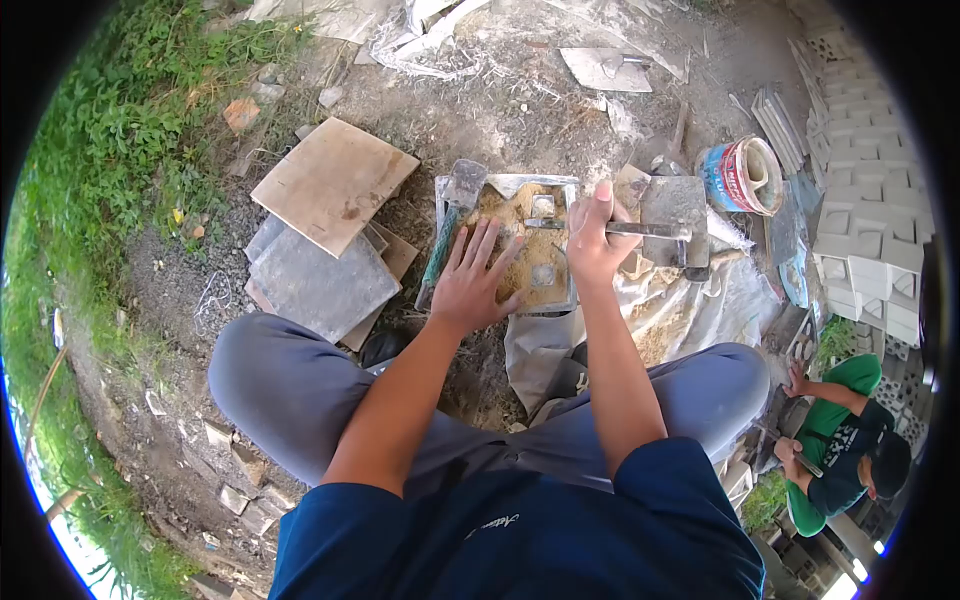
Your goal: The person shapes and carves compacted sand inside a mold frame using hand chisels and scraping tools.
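Trowel (674, 204): at the right edge of the frame (574, 287), long axis crosswise, blade lying to the right of the fingers, handle end projecting left over the sand (541, 252). Right hand (592, 250) is nearer, fingers closed round the handle, thumb raised. Left hand (468, 292) holds nothing visible; fingers spread wide over the frame's left part, beside the green handle (441, 245). Pail (728, 178) stands beyond the blade.
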Motion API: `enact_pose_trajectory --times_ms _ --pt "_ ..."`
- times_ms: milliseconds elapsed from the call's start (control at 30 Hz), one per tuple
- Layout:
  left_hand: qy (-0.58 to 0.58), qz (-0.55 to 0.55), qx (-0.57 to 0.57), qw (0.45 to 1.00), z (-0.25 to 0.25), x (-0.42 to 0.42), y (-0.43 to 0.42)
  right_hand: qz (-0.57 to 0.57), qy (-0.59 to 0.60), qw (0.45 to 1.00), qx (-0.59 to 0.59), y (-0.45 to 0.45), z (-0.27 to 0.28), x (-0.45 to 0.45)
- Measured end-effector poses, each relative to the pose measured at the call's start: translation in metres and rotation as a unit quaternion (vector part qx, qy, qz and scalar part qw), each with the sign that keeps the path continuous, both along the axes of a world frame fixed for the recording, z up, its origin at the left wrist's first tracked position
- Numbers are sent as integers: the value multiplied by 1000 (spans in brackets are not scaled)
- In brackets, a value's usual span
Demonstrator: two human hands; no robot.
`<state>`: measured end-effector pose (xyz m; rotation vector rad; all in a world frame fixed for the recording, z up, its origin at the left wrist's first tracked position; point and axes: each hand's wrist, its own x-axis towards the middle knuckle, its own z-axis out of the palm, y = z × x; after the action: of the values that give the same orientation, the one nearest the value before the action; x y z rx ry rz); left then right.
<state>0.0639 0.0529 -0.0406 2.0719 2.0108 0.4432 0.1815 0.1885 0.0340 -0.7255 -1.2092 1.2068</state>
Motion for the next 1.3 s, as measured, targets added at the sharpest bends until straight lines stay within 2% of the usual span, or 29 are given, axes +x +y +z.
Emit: enact_pose_trajectory --times_ms 133,167,233,267,400,433,500,533,667,700,767,800,933,1033,1067,1167,1200,1233,1300 --pt "-1 -3 0 1000 -3 -2 1 -9 1 1000 -26 -1 44 1" --pt "-4 -3 7 1000 -2 -2 -2 -8 -1 999 -33 -3 31 2" --pt "-6 -3 -5 1000 0 -2 -5 11 -64 997 31 3 -7 9" --pt "-7 -5 -12 1000 1 -2 -1 -1 -19 1000 25 3 -13 5" --pt "-5 -1 -6 1000 -2 -4 0 10 -15 1000 -7 0 37 6" --pt "-6 1 -5 1000 -2 -4 -1 11 -17 1000 -16 -2 25 5" --pt "-9 -1 6 1000 0 -1 -1 39 -47 995 78 4 -8 6" --pt "-12 -4 -3 1000 1 -2 -2 4 -41 998 42 -2 -9 0" --pt "-18 -3 2 1000 -2 -2 -1 19 -34 999 7 -1 29 3" --pt "-18 -1 -4 1000 -2 -3 -3 22 -34 999 1 0 19 4" --pt "-12 -1 0 1000 0 -1 -2 48 -48 995 75 4 -14 10" --pt "-10 -2 9 1000 1 -2 1 16 -42 998 51 -1 -11 2" --pt "-16 -7 -16 1000 1 -3 1 20 -19 1000 2 1 21 7" --pt "-21 -8 -16 1000 1 0 -8 54 -34 997 45 5 -13 12" --pt "-16 -6 -5 1000 1 -1 -2 25 -3 999 -25 1 -21 9" --pt "-20 -8 1 1000 -1 -2 -1 28 -37 998 -31 3 13 5" --pt "-19 -9 -4 1000 -2 -3 0 27 -44 999 -13 -1 28 4" --pt "-18 -6 6 1000 -2 -3 1 27 -43 998 -19 -1 18 4" --pt "-19 -2 19 1000 0 -1 -3 56 -45 996 56 4 -12 9"
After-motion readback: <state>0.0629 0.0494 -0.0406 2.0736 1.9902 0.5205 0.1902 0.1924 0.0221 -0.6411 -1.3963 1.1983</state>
